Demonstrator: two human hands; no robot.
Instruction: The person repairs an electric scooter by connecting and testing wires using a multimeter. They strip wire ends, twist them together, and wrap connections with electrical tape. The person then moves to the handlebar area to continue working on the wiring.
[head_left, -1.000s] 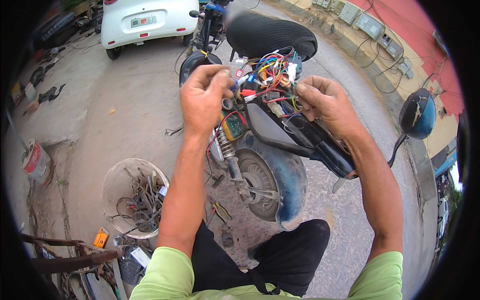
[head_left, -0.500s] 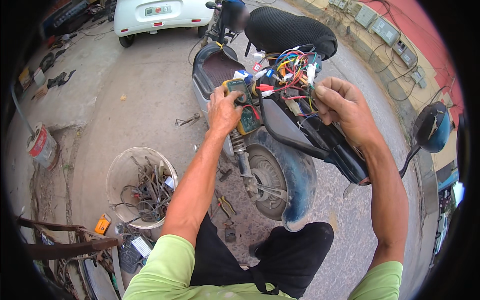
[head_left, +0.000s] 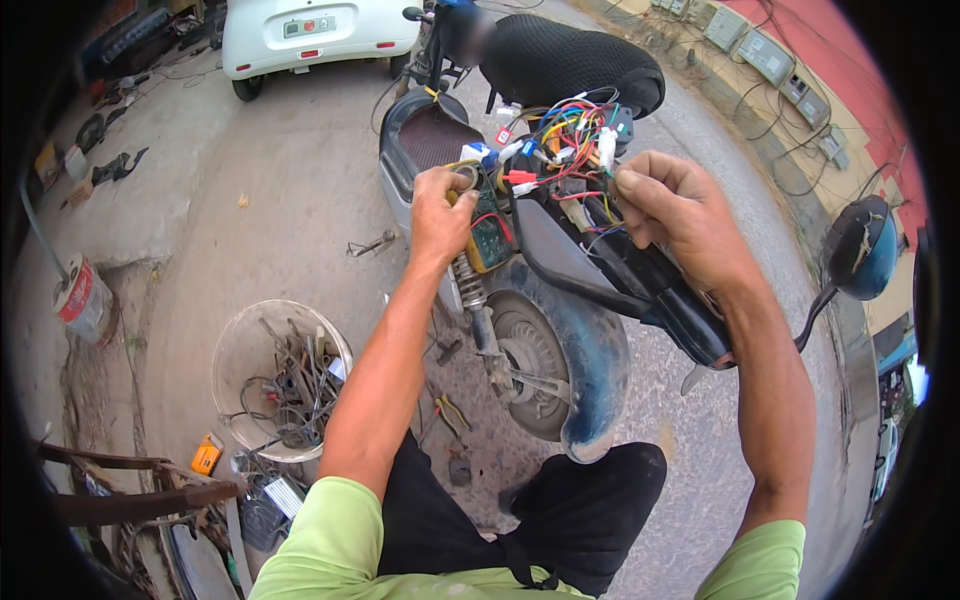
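Observation:
My left hand [head_left: 445, 215] has its fingers curled on a yellow-and-green multimeter [head_left: 488, 242], around the dial near its upper part; a red lead runs from the meter. My right hand [head_left: 667, 205] pinches a thin wire at the right side of a tangled bundle of coloured wires [head_left: 570, 145] with white, red and blue connectors. The bundle lies on the opened body of a scooter [head_left: 590, 275], beside a footboard with a dark red mat [head_left: 425, 135]. Below are a spring shock [head_left: 470, 285] and a dusty wheel with a blue mudguard [head_left: 590, 390].
Black mesh seat [head_left: 570, 60], mirror [head_left: 860, 250], white car [head_left: 315, 55], wall with meter boxes [head_left: 765, 55]. On the ground: bucket of tools [head_left: 235, 400], paint can [head_left: 80, 300], pliers [head_left: 450, 415], orange box [head_left: 207, 455], metal scrap [head_left: 160, 500].
My left hand has moved from above the meter down onto it, its fingers closing on the upper part. The view has shifted slightly. My right hand stays pinched at the wires.

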